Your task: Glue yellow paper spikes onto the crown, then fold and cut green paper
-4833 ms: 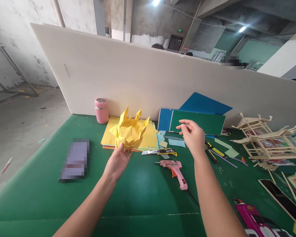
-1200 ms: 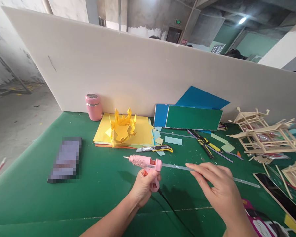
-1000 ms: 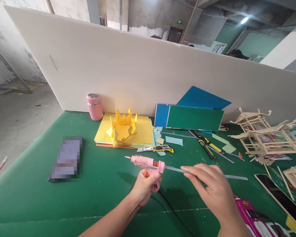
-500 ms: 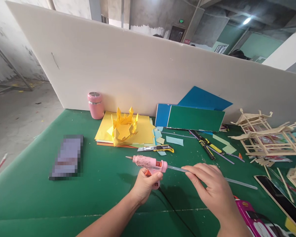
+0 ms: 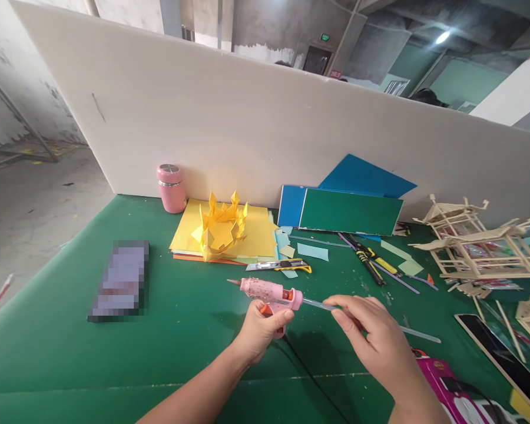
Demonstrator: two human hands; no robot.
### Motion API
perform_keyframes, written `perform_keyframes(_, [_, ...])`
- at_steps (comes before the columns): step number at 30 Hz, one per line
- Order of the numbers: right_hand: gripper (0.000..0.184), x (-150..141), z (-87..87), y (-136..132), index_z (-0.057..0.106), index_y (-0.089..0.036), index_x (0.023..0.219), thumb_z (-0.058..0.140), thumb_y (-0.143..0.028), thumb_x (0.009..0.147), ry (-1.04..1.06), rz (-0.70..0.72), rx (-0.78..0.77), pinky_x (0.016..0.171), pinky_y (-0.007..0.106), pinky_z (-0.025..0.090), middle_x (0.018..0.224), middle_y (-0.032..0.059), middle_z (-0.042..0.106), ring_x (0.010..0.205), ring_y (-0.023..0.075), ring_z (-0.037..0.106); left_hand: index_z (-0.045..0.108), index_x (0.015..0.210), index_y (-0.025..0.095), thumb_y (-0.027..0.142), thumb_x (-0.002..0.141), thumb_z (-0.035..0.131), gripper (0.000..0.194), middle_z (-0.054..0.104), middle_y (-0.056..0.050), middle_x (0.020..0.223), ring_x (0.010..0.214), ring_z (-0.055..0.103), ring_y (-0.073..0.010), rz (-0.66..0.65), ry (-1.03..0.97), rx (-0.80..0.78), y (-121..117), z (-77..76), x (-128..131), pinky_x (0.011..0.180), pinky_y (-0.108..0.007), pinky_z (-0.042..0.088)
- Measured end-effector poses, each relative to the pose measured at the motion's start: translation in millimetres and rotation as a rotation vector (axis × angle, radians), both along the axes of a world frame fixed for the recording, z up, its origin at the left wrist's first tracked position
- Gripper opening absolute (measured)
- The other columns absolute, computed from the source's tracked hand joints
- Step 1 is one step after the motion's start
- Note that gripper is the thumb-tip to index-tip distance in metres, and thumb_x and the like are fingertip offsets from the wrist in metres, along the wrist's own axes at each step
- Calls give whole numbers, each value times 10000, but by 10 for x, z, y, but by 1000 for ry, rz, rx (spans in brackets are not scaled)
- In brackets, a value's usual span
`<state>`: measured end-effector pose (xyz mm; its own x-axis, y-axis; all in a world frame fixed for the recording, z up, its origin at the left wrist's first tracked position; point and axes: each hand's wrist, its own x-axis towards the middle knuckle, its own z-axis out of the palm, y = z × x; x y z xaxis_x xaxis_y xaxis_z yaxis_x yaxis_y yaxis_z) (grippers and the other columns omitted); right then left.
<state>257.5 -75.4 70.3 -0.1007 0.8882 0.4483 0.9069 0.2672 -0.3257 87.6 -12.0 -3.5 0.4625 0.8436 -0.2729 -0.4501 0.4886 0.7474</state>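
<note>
In the head view, my left hand [image 5: 265, 330] grips the handle of a pink hot glue gun [image 5: 265, 290], whose nozzle points left. Its black cord trails down toward the table's front. My right hand [image 5: 371, 335] pinches a translucent glue stick [image 5: 315, 303] that runs into the rear of the gun; the stick's other end shows beyond my knuckles. Just behind the gun lies a yellow utility knife [image 5: 278, 266]. A yellow folded-paper crown [image 5: 223, 235] stands on a stack of coloured paper [image 5: 181, 238].
A pink flask [image 5: 171, 189] and a blurred-out flat object [image 5: 120, 281] are on the left. Pliers [image 5: 371, 265], paper scraps and wooden stick models [image 5: 490, 247] lie at right, near a magenta box [image 5: 441, 383]. A white panel [image 5: 247, 118] bounds the table's back.
The glue stick has slid further left into the gun, with less of it showing past my right hand. The gun has shifted slightly right.
</note>
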Motion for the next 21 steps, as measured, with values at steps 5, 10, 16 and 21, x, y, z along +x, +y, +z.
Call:
perform_keyframes(5, [144,-10,-31,26,589,-237,838,480,-250,931,-18,32,116,619,289,413,703,-8,652,647,157,596,622,549,127,486,417,868,455,409,65,454,428,312,-47,-10,-3,9,-6,-6,-1,427,-212,212])
perform_keyframes(10, [110,-7,-63,49,566,-233,822,510,-200,910,-32,44,148,653,309,406,730,3,649,709,179,614,626,539,123,493,415,869,459,435,53,469,437,336,-51,-16,-15,14,-32,10,0,423,-207,225])
perform_keyframes(16, [88,-16,-38,42,578,-234,848,521,-209,910,-53,40,141,673,315,397,760,6,665,730,181,616,612,529,129,493,409,871,463,442,57,465,425,337,-44,-8,-18,7,-27,20,8,417,-200,228])
perform_keyframes(21, [78,-33,-47,55,592,-231,855,535,-240,908,-78,27,143,698,322,387,781,3,692,728,175,627,577,514,130,508,404,869,490,455,56,460,414,332,-39,4,-18,-14,-17,11,16,415,-196,224])
